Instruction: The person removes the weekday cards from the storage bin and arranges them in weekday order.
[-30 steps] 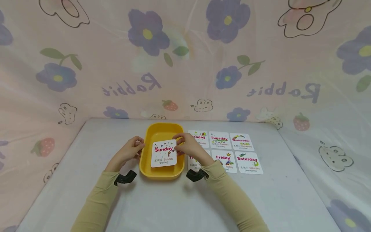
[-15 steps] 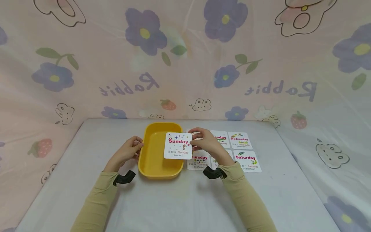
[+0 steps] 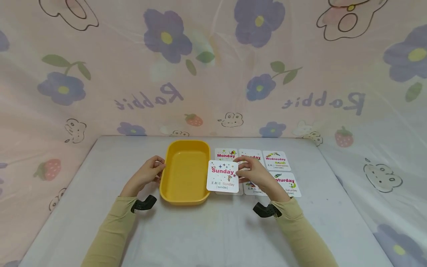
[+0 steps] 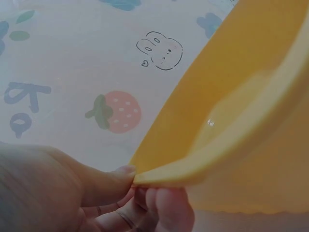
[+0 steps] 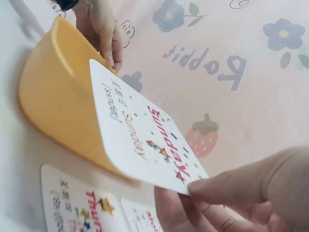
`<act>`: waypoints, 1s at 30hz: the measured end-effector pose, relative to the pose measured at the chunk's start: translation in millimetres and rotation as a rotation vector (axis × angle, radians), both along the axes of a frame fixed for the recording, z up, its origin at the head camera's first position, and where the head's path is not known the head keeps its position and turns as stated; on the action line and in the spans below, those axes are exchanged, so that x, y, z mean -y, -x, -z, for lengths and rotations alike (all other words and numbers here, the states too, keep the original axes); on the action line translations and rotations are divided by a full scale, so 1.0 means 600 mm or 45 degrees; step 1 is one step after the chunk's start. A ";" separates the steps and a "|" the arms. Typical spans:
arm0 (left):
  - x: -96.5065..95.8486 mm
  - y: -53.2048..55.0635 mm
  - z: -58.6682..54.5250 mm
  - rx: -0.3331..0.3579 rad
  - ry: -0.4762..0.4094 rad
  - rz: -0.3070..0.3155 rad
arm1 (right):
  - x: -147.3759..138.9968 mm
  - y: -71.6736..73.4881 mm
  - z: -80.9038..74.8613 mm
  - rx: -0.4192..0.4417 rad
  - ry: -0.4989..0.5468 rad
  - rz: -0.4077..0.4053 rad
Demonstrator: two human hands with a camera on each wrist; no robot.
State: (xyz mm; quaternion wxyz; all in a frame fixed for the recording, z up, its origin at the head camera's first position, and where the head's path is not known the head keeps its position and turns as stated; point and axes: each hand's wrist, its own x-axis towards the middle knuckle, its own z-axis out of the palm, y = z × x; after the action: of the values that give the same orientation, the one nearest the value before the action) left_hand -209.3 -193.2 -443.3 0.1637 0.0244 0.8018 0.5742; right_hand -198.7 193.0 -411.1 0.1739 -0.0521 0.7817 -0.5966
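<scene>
My right hand pinches the Sunday card at its right edge, thumb on top and fingers beneath in the right wrist view. The square white card is held face up over the laid-out cards, just right of the yellow tray. At the tray's left side, my left hand grips the rim, as the left wrist view shows with the thumb above and fingertips under the lip. Nothing lies inside the tray.
Two rows of day cards lie right of the tray, among them Monday, Wednesday and Saturday. The Sunday card and right hand partly cover several. A patterned curtain rises behind the white table.
My right hand has carried the Sunday card rightward, from above the tray to above the left end of the card rows. The left hand has stayed at the tray's rim.
</scene>
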 end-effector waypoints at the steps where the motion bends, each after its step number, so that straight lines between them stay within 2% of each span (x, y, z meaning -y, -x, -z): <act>1: -0.001 0.000 0.000 -0.002 0.002 0.001 | -0.006 -0.003 0.003 0.003 0.004 0.003; 6: -0.003 -0.001 -0.002 -0.005 0.001 0.004 | -0.034 -0.021 0.022 0.023 0.001 0.010; 10: -0.002 -0.003 -0.003 0.011 0.004 -0.003 | -0.048 -0.036 0.040 0.082 0.002 0.024; 19: -0.002 -0.001 -0.006 -0.002 0.000 -0.002 | -0.048 -0.062 0.074 0.118 -0.001 0.003; 30: 0.001 -0.001 -0.002 -0.006 -0.024 -0.002 | -0.041 -0.082 0.084 0.090 -0.048 -0.068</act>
State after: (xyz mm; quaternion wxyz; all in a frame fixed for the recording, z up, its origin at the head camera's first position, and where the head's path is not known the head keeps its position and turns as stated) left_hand -208.5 -193.7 -442.3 0.1611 0.0267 0.7969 0.5817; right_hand -149.2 217.8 -461.3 0.2183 -0.0485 0.7845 -0.5784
